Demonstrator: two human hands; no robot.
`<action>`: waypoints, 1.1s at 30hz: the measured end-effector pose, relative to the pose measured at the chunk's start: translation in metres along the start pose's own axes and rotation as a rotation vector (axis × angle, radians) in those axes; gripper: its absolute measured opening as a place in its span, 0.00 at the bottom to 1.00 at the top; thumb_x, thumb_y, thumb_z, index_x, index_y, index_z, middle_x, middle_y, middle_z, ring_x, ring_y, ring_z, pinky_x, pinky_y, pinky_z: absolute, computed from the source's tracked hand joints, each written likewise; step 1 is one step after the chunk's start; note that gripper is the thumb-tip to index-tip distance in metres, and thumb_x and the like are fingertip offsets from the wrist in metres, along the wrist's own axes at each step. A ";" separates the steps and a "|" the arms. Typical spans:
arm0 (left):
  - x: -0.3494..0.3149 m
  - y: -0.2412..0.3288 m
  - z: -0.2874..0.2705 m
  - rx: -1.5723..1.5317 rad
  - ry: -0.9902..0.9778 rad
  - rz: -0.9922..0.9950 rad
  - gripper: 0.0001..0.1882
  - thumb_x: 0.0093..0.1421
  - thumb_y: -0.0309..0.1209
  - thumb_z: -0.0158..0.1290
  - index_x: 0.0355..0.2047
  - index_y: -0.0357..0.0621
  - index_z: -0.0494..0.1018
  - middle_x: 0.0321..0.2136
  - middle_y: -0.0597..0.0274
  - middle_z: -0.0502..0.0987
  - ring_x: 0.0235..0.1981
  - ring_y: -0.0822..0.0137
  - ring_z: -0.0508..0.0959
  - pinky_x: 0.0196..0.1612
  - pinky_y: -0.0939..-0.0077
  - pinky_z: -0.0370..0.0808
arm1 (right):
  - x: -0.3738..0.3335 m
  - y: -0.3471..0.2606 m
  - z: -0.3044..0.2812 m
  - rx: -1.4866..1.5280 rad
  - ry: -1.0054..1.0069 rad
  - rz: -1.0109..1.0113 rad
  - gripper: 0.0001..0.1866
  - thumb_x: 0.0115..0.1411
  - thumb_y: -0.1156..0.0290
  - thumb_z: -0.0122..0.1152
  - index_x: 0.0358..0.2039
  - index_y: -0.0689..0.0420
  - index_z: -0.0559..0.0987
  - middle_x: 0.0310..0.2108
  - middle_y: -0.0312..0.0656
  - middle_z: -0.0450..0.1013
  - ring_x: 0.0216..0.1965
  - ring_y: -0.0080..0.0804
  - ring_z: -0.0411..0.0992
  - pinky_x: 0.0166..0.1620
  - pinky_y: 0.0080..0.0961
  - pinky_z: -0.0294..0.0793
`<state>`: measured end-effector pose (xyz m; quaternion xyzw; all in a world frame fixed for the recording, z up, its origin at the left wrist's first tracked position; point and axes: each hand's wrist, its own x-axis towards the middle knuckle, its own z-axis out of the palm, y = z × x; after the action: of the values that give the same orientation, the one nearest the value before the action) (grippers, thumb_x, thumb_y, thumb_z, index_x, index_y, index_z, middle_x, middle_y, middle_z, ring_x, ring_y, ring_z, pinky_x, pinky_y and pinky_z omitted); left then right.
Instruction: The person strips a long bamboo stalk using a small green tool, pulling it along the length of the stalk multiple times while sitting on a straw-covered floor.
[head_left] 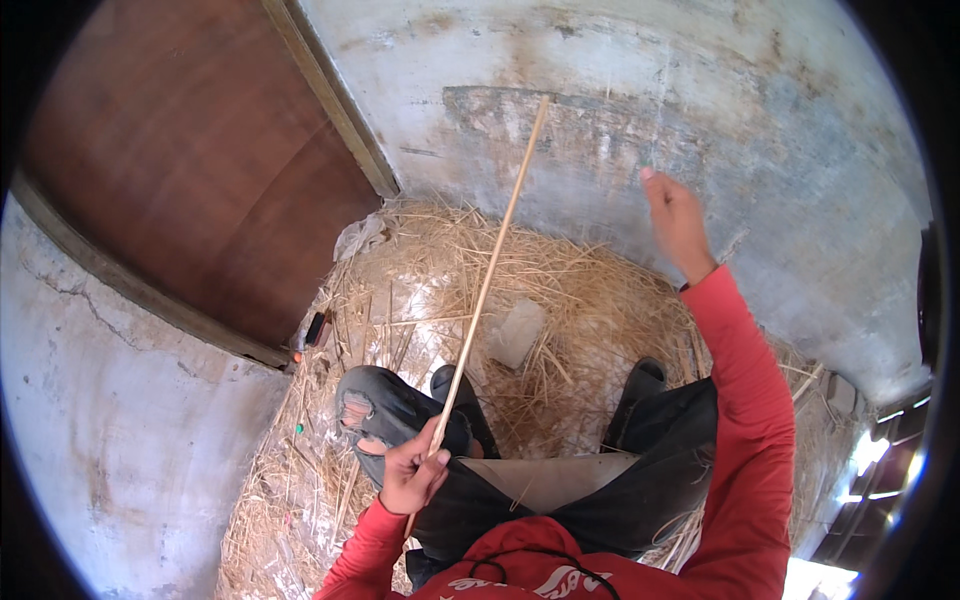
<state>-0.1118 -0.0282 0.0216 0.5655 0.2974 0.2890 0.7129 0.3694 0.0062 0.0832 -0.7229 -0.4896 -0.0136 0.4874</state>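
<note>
My left hand point(412, 470) grips the lower end of a long thin pale stick point(492, 268), which slants up and right toward the grey wall point(760, 140). My right hand point(676, 222) is raised high at the end of a red sleeve, close to the wall, with its fingers pinched together; whether it holds something small I cannot tell. My knees in torn dark trousers point(385, 412) and a flat pale sheet point(555, 478) on my lap lie below the stick.
Dry straw point(590, 300) covers the floor in the corner. A brown wooden door point(190, 170) stands at the left. A pale block point(516, 332) lies in the straw, and a small dark object point(314, 329) sits by the door's foot.
</note>
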 end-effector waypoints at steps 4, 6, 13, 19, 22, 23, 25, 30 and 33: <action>0.023 0.006 0.018 -0.066 0.011 0.058 0.29 0.71 0.22 0.47 0.71 0.37 0.57 0.13 0.75 0.57 0.08 0.82 0.53 0.13 0.83 0.53 | -0.054 -0.078 0.021 0.044 -0.316 -0.139 0.26 0.73 0.48 0.50 0.35 0.60 0.79 0.15 0.47 0.67 0.15 0.41 0.66 0.23 0.43 0.66; 0.033 0.002 0.023 -0.121 -0.016 0.092 0.28 0.72 0.19 0.45 0.72 0.39 0.58 0.14 0.76 0.59 0.10 0.82 0.54 0.15 0.81 0.52 | -0.085 -0.098 0.033 -0.012 -0.442 -0.285 0.26 0.72 0.46 0.49 0.35 0.58 0.79 0.14 0.49 0.70 0.15 0.49 0.70 0.23 0.47 0.68; 0.055 -0.008 0.040 -0.261 -0.006 0.082 0.29 0.71 0.18 0.46 0.72 0.42 0.59 0.16 0.75 0.60 0.12 0.82 0.52 0.16 0.80 0.52 | -0.146 -0.118 0.065 -0.054 -0.686 -0.401 0.28 0.71 0.43 0.47 0.36 0.57 0.80 0.14 0.54 0.73 0.19 0.58 0.75 0.24 0.53 0.73; 0.035 0.005 0.032 -0.098 0.021 -0.066 0.30 0.71 0.20 0.47 0.72 0.41 0.58 0.17 0.75 0.62 0.12 0.82 0.55 0.16 0.81 0.54 | -0.074 -0.076 0.066 -0.106 -0.480 -0.152 0.29 0.73 0.46 0.44 0.40 0.60 0.82 0.23 0.52 0.76 0.24 0.52 0.77 0.30 0.49 0.75; -0.018 -0.009 0.025 0.032 -0.109 -0.211 0.29 0.70 0.18 0.48 0.71 0.42 0.62 0.19 0.76 0.62 0.16 0.83 0.61 0.19 0.83 0.56 | 0.005 0.014 0.026 -0.190 -0.159 0.128 0.33 0.75 0.48 0.40 0.41 0.68 0.82 0.31 0.60 0.78 0.31 0.54 0.76 0.40 0.48 0.75; -0.031 -0.015 0.021 0.018 -0.119 -0.202 0.28 0.70 0.18 0.48 0.70 0.43 0.64 0.19 0.76 0.63 0.16 0.83 0.60 0.19 0.83 0.55 | 0.020 0.041 0.014 -0.270 -0.087 0.215 0.36 0.75 0.43 0.37 0.40 0.66 0.82 0.33 0.62 0.79 0.39 0.60 0.77 0.50 0.52 0.72; -0.055 -0.034 0.002 -0.043 -0.160 -0.193 0.28 0.70 0.18 0.49 0.69 0.43 0.64 0.19 0.77 0.63 0.15 0.84 0.59 0.19 0.83 0.55 | 0.042 0.115 -0.017 -0.404 0.088 0.265 0.39 0.73 0.41 0.37 0.39 0.68 0.81 0.37 0.64 0.79 0.40 0.64 0.75 0.49 0.50 0.72; -0.061 -0.033 -0.012 -0.144 -0.006 -0.224 0.29 0.70 0.18 0.48 0.70 0.39 0.61 0.18 0.76 0.64 0.13 0.83 0.59 0.16 0.83 0.55 | 0.032 0.109 -0.034 -0.113 0.099 0.324 0.35 0.72 0.43 0.45 0.39 0.68 0.81 0.37 0.53 0.81 0.38 0.49 0.77 0.47 0.41 0.72; -0.043 -0.032 -0.005 -0.042 -0.003 -0.108 0.27 0.71 0.21 0.47 0.70 0.39 0.61 0.16 0.75 0.62 0.12 0.82 0.58 0.16 0.82 0.55 | 0.012 0.037 -0.018 0.142 -0.063 0.352 0.31 0.71 0.44 0.50 0.41 0.65 0.82 0.36 0.45 0.80 0.37 0.36 0.75 0.46 0.37 0.72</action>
<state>-0.1412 -0.0639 -0.0065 0.5338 0.3204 0.2553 0.7397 0.4109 -0.0003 0.0733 -0.7612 -0.3704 0.1289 0.5165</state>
